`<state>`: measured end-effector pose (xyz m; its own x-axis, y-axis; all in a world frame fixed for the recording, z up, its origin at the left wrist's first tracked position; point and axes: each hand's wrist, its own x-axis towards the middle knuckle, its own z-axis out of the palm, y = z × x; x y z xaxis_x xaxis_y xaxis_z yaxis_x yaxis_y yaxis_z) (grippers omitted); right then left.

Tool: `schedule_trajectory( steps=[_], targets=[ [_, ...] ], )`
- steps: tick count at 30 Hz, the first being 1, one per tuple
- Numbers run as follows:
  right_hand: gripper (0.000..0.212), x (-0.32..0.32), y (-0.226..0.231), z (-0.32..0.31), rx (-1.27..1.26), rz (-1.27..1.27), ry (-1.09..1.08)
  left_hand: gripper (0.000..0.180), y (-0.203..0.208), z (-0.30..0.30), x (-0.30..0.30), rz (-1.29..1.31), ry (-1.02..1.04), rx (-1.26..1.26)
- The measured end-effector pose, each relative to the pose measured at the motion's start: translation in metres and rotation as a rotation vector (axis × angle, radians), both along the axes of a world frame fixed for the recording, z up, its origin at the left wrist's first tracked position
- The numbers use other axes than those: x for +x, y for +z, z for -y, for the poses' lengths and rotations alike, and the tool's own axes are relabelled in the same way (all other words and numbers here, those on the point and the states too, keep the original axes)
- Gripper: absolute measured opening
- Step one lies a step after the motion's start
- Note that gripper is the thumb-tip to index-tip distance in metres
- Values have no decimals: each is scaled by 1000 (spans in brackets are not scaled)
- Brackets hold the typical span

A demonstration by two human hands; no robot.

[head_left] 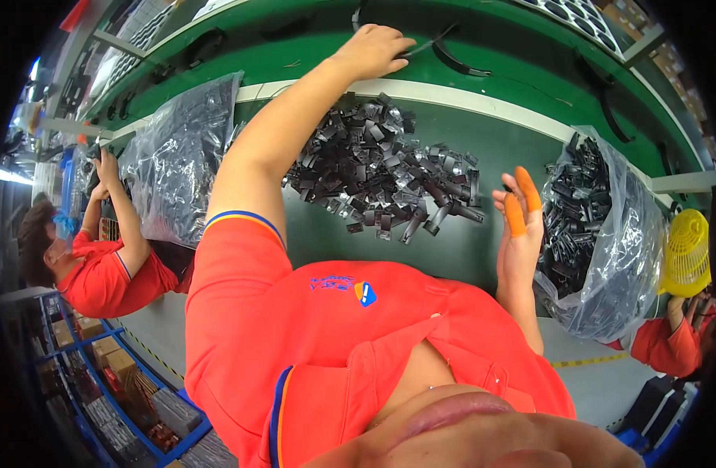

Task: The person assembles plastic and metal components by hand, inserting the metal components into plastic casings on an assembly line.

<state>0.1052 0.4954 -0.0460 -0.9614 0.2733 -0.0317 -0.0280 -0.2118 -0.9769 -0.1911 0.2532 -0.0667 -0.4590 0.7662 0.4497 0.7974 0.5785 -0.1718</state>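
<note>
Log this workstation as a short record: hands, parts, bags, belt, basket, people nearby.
Left hand: over the green belt, at a thin dark strip; grip unclear
Right hand: open, two orange finger covers, between pile and right bag
Pile: loose small black parts on the dark green table
Left bag: clear plastic, contents hard to make out
Right bag: clear plastic, holding black parts
Belt: curved black pieces lying on it
Basket: yellow, beside right bag
Co-workers: one at left, one at right edge, both in red

Curved blk part [461, 64] on grn surface [522, 54], nr L hand [377, 53].
</note>
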Motion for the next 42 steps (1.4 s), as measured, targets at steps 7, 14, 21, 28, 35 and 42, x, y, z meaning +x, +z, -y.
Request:
schedule_trajectory(
  steps=[7,14,21,28,35,42],
  targets=[
    [40,21,-11,-16,68,47,-87,39,6,68,-60,138,776,268],
    [38,26,-16,-23,194,117,-83,78,-76,219,-162,492,1081,139],
    [30,16,-6,-42,319,88,-20,29,-11,186,-135,-48,921,450],
    [26,-15,-3,-43,946,63,178,47,134,64,80,585,373,899],
    [33,-41,-33,-20,1254,-159,137,53,132,-24,213,938,34,754],
    [29,-41,-28,-29,1044,33,275,37,78,-43,220,970,-149,649]
  ],
)
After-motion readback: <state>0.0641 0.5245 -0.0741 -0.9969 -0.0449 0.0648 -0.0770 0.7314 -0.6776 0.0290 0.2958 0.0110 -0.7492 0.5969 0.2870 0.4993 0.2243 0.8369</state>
